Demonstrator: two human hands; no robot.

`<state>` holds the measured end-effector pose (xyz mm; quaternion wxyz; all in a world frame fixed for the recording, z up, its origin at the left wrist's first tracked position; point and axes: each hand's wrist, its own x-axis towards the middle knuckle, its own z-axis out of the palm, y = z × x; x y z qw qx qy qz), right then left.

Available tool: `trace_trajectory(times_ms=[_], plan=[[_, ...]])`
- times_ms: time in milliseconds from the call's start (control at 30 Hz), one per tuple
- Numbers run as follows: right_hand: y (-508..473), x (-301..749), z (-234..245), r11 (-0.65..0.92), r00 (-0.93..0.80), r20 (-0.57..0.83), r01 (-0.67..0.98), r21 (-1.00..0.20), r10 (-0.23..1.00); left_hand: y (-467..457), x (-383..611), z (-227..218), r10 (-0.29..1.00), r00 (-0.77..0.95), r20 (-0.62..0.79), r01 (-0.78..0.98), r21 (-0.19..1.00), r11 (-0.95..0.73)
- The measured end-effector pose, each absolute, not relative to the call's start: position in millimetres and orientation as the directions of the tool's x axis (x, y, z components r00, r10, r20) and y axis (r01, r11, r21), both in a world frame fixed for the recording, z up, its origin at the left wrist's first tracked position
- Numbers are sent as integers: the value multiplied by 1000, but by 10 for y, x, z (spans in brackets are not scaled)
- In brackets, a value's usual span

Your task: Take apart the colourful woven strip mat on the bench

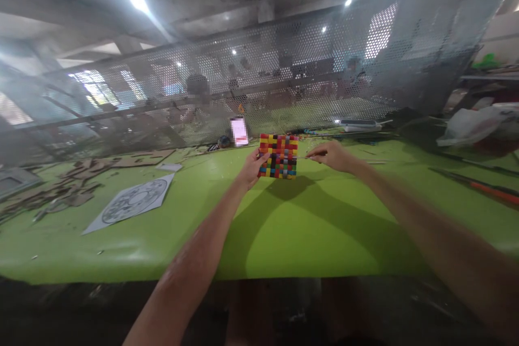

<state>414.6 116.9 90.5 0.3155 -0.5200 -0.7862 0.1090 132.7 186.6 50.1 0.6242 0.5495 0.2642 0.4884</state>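
A small square mat [278, 157], woven from red, yellow, black, grey, green and blue strips, is held upright above the green table. My left hand [253, 166] grips its left edge, thumb on the front face. Just off the mat's right edge, my right hand [330, 155] is closed in a pinch. A thin pale strip [302, 158] seems to run from those fingertips to the mat; whether it is woven in, I cannot tell. The fingers behind the mat are hidden.
On the green table [194, 243] lie a printed paper [135, 200], brown scraps [85, 175] at left and an orange-handled tool [494, 192] at right. A lit phone [239, 131] leans near a perforated metal screen [267, 75]. A plastic bag [472, 121] sits at right.
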Motion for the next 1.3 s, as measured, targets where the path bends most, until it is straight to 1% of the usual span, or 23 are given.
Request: trace_trajectory(times_ms=[200,467,733,933,1033,1300], plan=[[1111,3997,913,388,-223,367,789,-476,903,1848,1355,505,911,361,198,-294,951,-90],[1128,3986,915,394,-210,367,736,-551,906,1830,1356,520,915,335,225,-282,950,-131],[1136,3961,865,370,-182,352,710,-599,918,1845,1368,495,937,300,181,-298,950,-88],[1174,3961,797,398,-203,365,688,-607,909,1842,1380,474,928,304,215,-285,950,-127],[1177,3937,768,415,-214,371,648,-638,904,1850,1386,447,919,320,230,-257,955,-150],[1174,3899,733,372,-162,344,580,-725,925,1883,1390,431,909,329,257,-212,958,-194]])
